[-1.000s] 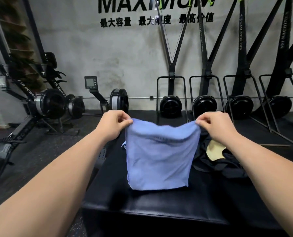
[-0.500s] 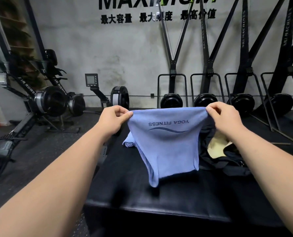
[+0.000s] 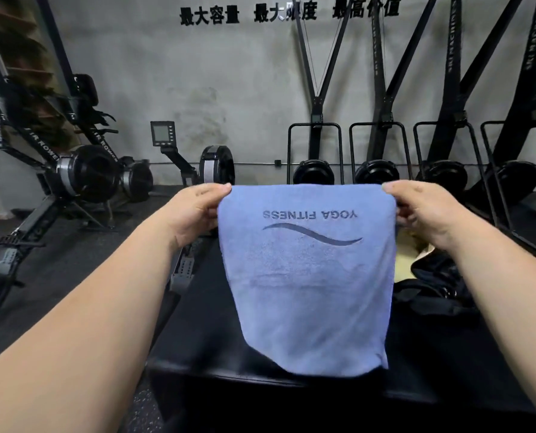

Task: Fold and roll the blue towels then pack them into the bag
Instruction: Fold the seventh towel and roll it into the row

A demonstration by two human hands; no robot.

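Since the earlier frame the one blue towel [image 3: 307, 276] has risen and spread flat; left hand [image 3: 194, 214] pinches its 10 o'clock corner, right hand [image 3: 426, 210] its 2 o'clock corner, above the table [image 3: 198, 339], bag [image 3: 432, 295] at 3 o'clock.

Bench [image 3: 204, 345] surface left of the hanging towel [image 3: 310, 276] is open; bag [image 3: 432, 292] occupies the right side.

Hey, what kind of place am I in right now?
Most likely a gym. Rowing machines stand at left, tall ski trainers line the back wall, and the blue towel held up by both hands reads YOGA FITNESS.
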